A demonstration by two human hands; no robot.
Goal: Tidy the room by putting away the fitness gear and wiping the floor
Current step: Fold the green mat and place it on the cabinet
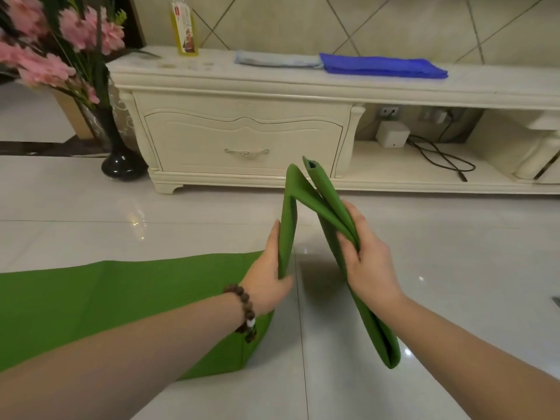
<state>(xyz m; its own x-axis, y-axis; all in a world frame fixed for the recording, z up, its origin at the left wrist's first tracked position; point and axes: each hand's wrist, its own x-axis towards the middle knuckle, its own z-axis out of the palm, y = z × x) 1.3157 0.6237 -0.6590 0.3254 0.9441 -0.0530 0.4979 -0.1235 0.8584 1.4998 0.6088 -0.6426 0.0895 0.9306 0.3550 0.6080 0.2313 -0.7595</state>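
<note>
Green mat (106,298) end was held folded off the floor (151,213), gripped by left hand (269,277) at 9 o'clock and right hand (366,262) at 3 o'clock.

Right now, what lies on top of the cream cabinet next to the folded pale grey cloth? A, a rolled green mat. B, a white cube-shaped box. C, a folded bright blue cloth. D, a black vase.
C: the folded bright blue cloth lies beside the folded pale grey cloth on the cream cabinet.
</note>
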